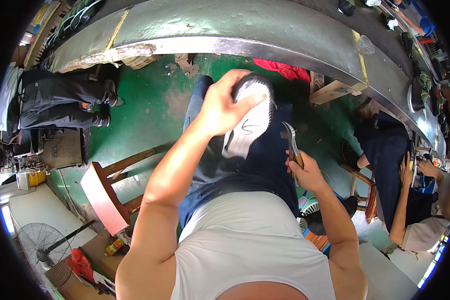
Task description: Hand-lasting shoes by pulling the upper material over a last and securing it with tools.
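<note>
My left hand [220, 102] grips a shoe [249, 122] near its rounded end, above my lap. Its white underside faces me, with a dark mark drawn on it and a black edge around the rounded end; my thumb lies across the white surface. To the right, my right hand [307, 172] is closed round the yellowish-brown handle of a tool with a curved metal head [291, 137]. The head points up and away from me, apart from the shoe. Whether the tool has one arm or two, I cannot tell. A dark blue cloth [270, 172] covers my lap.
A long metal-edged bench [235, 30] runs across the far side. A wooden stool [104, 200] stands left, with a fan [42, 247] behind it. One person [60, 100] stands at left; another, in dark cloth [387, 145], sits at right. Red cloth [285, 69] lies under the bench.
</note>
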The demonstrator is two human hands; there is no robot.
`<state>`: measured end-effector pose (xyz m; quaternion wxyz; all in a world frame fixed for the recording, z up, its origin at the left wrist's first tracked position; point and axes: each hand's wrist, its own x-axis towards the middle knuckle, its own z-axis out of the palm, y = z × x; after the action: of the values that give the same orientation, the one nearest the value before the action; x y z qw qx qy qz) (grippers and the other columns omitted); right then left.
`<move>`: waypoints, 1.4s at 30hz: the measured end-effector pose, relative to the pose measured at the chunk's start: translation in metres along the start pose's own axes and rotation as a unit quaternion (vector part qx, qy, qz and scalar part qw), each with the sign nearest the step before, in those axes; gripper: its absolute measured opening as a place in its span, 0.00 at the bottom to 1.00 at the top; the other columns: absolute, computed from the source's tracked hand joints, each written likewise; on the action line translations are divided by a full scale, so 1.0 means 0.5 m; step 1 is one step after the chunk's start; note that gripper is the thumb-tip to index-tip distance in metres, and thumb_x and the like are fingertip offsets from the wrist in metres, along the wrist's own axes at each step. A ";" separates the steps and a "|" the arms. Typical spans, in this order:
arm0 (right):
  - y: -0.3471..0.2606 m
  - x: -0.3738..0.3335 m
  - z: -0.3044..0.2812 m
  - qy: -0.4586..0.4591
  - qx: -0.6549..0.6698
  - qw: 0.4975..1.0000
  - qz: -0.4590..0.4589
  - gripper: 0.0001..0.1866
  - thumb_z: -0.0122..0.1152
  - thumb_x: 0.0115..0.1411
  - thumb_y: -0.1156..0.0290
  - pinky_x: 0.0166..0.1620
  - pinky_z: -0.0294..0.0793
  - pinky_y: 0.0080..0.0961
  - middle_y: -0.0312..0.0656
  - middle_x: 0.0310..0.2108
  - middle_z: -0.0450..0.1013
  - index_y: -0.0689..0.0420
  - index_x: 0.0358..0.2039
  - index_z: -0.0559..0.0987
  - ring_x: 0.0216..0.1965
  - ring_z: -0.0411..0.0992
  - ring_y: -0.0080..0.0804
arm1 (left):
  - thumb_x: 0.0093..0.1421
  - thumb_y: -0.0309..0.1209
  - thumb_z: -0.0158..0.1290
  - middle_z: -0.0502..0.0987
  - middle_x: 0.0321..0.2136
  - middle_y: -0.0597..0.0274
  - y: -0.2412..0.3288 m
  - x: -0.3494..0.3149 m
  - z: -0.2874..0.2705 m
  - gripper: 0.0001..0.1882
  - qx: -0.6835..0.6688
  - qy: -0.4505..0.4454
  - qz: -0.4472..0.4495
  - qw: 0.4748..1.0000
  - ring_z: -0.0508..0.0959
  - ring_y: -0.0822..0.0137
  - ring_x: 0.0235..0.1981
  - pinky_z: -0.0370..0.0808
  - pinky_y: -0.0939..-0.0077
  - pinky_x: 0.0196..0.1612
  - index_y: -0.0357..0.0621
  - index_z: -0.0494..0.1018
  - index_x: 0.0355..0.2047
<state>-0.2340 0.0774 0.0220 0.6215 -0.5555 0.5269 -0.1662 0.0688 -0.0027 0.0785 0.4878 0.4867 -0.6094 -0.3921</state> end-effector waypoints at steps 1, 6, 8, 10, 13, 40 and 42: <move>-0.005 -0.004 0.002 0.000 -0.029 1.000 -0.011 0.16 0.56 0.65 0.69 0.37 0.74 0.24 0.38 0.33 0.75 0.61 0.52 0.73 0.32 0.73 0.24 | 0.59 0.36 0.63 0.80 0.41 0.46 -0.018 0.025 0.023 0.25 0.016 -0.016 -0.111 0.994 0.81 0.66 0.41 0.78 0.70 0.45 0.32 0.71 0.51; -0.018 0.017 -0.017 -0.043 -0.160 0.986 -0.035 0.12 0.58 0.63 0.69 0.38 0.73 0.31 0.45 0.30 0.75 0.60 0.44 0.75 0.30 0.74 0.35 | 0.50 0.45 0.66 0.70 0.58 0.35 -0.212 -0.125 0.056 0.49 0.111 -0.254 -0.170 0.946 0.72 0.48 0.60 0.67 0.66 0.63 0.25 0.59 0.63; -0.033 0.006 -0.007 -0.058 -0.190 0.978 -0.060 0.11 0.59 0.62 0.69 0.38 0.73 0.33 0.47 0.29 0.75 0.61 0.42 0.74 0.30 0.74 0.39 | 0.57 0.42 0.60 0.80 0.42 0.39 -0.133 -0.157 0.041 0.28 0.139 -0.220 -0.308 0.915 0.81 0.46 0.45 0.76 0.60 0.51 0.37 0.74 0.54; -0.063 0.028 -0.001 -0.113 -0.186 0.976 -0.028 0.11 0.58 0.62 0.70 0.38 0.73 0.35 0.49 0.29 0.75 0.61 0.42 0.74 0.31 0.74 0.43 | 0.61 0.37 0.55 0.81 0.31 0.42 -0.113 -0.191 0.051 0.14 0.230 -0.139 -0.219 0.938 0.81 0.43 0.33 0.78 0.54 0.42 0.40 0.80 0.40; -0.078 0.056 0.009 -0.175 -0.211 0.962 -0.008 0.12 0.58 0.62 0.70 0.37 0.74 0.31 0.45 0.29 0.74 0.62 0.44 0.74 0.30 0.73 0.36 | 0.63 0.33 0.54 0.78 0.25 0.41 -0.139 -0.212 0.071 0.10 0.268 -0.067 -0.163 0.947 0.80 0.42 0.27 0.77 0.54 0.33 0.37 0.79 0.35; -0.034 0.106 0.018 -0.099 -0.208 0.973 0.006 0.11 0.60 0.62 0.66 0.37 0.73 0.41 0.52 0.27 0.75 0.62 0.33 0.75 0.31 0.75 0.52 | 0.64 0.43 0.59 0.65 0.62 0.47 -0.240 -0.196 0.142 0.45 -0.143 -0.080 -0.314 0.935 0.65 0.59 0.64 0.60 0.69 0.66 0.43 0.46 0.72; -0.038 0.116 0.001 0.033 -0.480 0.844 -0.237 0.13 0.60 0.63 0.66 0.29 0.77 0.34 0.45 0.24 0.73 0.64 0.41 0.74 0.20 0.75 0.37 | 0.65 0.42 0.58 0.66 0.63 0.45 -0.246 -0.211 0.147 0.44 -0.141 -0.074 -0.312 0.937 0.65 0.58 0.64 0.60 0.70 0.66 0.43 0.46 0.72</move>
<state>-0.2039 0.0253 0.0112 0.2017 -0.8862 0.4138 -0.0531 0.0284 0.0734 -0.0770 0.3584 0.5483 -0.4001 -0.6410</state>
